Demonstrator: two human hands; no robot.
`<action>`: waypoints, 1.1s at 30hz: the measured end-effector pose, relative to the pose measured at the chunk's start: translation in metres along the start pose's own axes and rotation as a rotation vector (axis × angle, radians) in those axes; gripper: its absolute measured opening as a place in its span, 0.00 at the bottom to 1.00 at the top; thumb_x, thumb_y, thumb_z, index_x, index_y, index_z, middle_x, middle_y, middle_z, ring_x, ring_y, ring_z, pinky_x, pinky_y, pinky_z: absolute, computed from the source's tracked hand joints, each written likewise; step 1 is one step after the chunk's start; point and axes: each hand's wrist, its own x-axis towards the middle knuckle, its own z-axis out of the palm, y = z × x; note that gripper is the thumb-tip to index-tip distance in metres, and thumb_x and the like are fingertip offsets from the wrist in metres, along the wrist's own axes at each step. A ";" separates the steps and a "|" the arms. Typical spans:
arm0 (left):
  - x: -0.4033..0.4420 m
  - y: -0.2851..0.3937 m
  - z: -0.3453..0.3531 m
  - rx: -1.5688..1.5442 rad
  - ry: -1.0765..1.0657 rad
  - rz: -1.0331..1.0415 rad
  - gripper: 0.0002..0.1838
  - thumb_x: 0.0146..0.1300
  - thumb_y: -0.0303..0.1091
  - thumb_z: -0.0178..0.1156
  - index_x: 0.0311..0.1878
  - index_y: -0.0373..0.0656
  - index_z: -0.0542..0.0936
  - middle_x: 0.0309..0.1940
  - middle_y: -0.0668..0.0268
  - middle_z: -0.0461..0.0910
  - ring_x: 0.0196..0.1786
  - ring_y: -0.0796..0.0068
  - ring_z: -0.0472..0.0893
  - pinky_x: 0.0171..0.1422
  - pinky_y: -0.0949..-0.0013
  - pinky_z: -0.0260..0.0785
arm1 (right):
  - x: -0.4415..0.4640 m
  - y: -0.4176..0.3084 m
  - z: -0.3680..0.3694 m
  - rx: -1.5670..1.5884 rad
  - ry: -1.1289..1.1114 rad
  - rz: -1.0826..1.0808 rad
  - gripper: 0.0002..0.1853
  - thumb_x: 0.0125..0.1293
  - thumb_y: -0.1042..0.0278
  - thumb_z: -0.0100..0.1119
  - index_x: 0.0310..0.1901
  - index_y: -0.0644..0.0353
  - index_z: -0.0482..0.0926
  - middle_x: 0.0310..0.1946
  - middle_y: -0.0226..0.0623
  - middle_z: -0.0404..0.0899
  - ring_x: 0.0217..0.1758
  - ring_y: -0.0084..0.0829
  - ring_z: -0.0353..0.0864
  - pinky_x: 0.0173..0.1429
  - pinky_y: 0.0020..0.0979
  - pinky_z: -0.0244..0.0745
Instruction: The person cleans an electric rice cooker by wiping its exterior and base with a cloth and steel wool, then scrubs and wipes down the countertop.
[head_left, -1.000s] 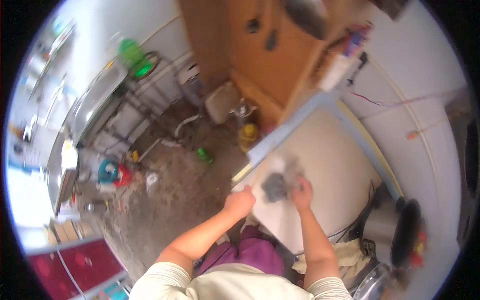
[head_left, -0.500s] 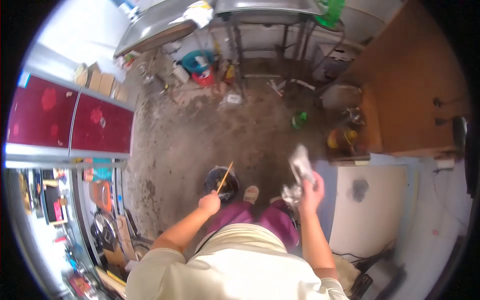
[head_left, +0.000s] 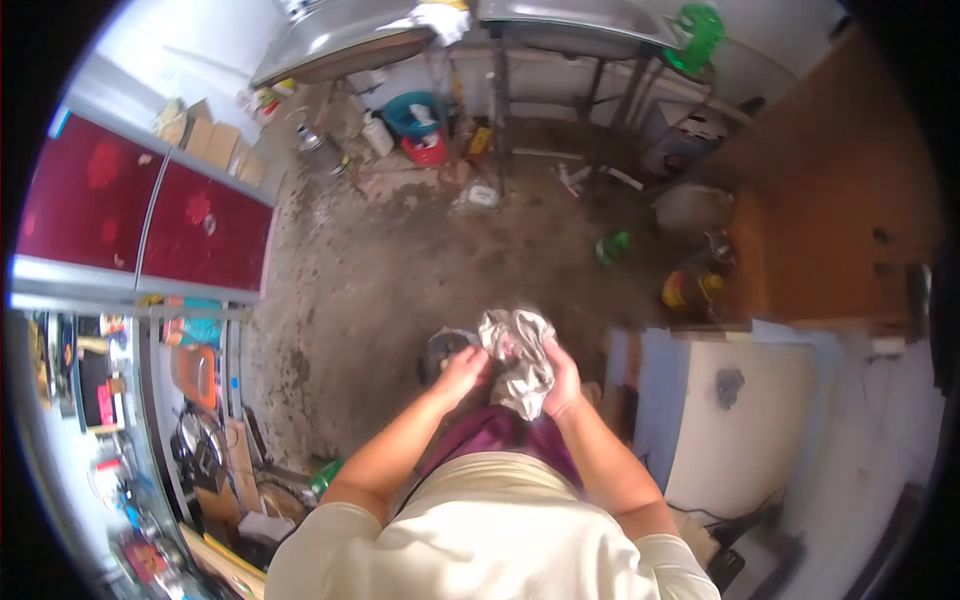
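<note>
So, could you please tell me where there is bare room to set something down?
The widest bare patch is the stained floor between the red flower-patterned cabinet and the green bottle. The pale tabletop is also bare around its dark grey patch. It is crowded beneath the sinks, around the teal basin, and at the right hand, which holds a crumpled silvery sheet.

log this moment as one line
right hand: holds crumpled silvery material | left hand: close by, contact unclear | dark container: partly hidden
</note>
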 end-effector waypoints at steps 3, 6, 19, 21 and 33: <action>0.005 0.067 0.046 -0.604 -0.299 -0.062 0.23 0.65 0.52 0.49 0.53 0.42 0.71 0.51 0.62 0.75 0.53 0.66 0.74 0.57 0.59 0.66 | -0.016 -0.025 -0.036 0.050 -0.003 -0.034 0.16 0.64 0.60 0.47 0.49 0.57 0.74 0.41 0.37 0.79 0.35 0.31 0.79 0.41 0.34 0.76; 0.021 0.089 0.100 -0.603 -0.458 -0.039 0.27 0.63 0.54 0.52 0.57 0.45 0.70 0.50 0.64 0.76 0.51 0.68 0.75 0.57 0.59 0.66 | -0.047 -0.050 -0.060 0.000 0.010 -0.257 0.14 0.64 0.64 0.49 0.49 0.58 0.72 0.42 0.35 0.78 0.39 0.29 0.78 0.44 0.31 0.75; 0.033 0.088 0.399 0.556 -0.711 0.707 0.14 0.39 0.20 0.66 0.32 0.44 0.76 0.53 0.53 0.70 0.60 0.57 0.68 0.64 0.64 0.59 | -0.204 -0.196 -0.199 -0.720 1.019 -1.084 0.19 0.60 0.71 0.57 0.54 0.58 0.72 0.50 0.40 0.74 0.54 0.37 0.74 0.57 0.31 0.68; 0.039 0.083 0.433 0.615 -0.556 0.882 0.13 0.41 0.18 0.64 0.31 0.46 0.76 0.55 0.49 0.69 0.61 0.50 0.67 0.64 0.64 0.60 | -0.205 -0.222 -0.242 -1.238 1.266 -1.161 0.21 0.58 0.71 0.56 0.55 0.57 0.72 0.55 0.47 0.71 0.58 0.45 0.70 0.62 0.37 0.64; 0.116 0.053 0.578 1.262 -0.808 1.330 0.23 0.42 0.34 0.64 0.46 0.45 0.76 0.65 0.44 0.55 0.65 0.37 0.54 0.67 0.46 0.53 | -0.246 -0.341 -0.469 -1.552 2.000 -0.779 0.28 0.68 0.63 0.38 0.68 0.62 0.53 0.69 0.37 0.53 0.73 0.33 0.49 0.74 0.34 0.42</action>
